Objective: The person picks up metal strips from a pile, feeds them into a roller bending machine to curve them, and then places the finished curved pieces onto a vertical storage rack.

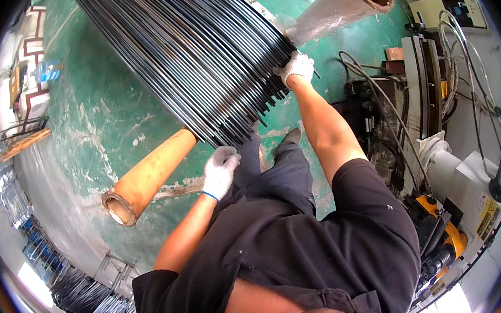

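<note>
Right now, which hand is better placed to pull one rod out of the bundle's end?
Probably the left hand: its gloved fingers rest at the cut ends of the black rods, near the orange tube. The right hand lies on the bundle's far side edge, arm stretched.

Worn green-painted floor [111,108] (scuffed pale in patches), grey machine [465,186] at right — cables [375,99] trailing, bright daylight low.

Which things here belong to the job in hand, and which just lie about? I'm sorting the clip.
In hand:
black rods
left hand, at the rod ends
right hand, on the rods
orange tube under the rods

Lying about:
second tube
machine
rod bundles
</note>
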`<state>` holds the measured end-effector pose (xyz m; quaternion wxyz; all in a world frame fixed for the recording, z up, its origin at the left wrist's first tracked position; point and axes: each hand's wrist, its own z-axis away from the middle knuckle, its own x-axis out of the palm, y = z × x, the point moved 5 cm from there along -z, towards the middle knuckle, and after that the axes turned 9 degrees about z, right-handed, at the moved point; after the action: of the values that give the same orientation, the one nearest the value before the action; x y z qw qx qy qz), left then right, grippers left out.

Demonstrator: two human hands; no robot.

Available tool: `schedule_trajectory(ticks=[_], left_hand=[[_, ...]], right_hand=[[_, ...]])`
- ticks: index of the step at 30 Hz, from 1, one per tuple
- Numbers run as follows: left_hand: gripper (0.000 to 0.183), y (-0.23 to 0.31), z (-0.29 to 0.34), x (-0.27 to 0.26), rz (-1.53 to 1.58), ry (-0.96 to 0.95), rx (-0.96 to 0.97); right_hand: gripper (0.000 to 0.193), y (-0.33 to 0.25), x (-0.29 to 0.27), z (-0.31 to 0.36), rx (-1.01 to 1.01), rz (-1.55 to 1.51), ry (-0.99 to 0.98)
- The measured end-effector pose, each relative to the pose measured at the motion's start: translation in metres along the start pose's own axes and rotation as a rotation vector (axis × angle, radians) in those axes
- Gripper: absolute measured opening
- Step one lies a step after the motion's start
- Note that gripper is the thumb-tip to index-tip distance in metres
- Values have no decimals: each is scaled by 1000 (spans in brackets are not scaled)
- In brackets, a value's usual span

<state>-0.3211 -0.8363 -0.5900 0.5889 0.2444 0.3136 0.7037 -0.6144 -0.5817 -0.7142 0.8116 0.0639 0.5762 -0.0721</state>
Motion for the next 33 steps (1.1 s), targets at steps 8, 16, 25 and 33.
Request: schedule_trajectory(ticks=[8,16,25,33], left_hand=[[21,7,-29,-33,64,130,-5],[28,10,-19,2,-28,-8,-50],[31,1,-23,-3,-16,-6,-15],[34,38,-46,14,140,-27,-95]], right_hand=[[67,5,11,-8,-49,-162,-128],[49,7,13,-20,-258,-120,-190],[71,10,-11,-24,-291,-528,-625],[30,-7,-44,51,-130,-1025,-830]])
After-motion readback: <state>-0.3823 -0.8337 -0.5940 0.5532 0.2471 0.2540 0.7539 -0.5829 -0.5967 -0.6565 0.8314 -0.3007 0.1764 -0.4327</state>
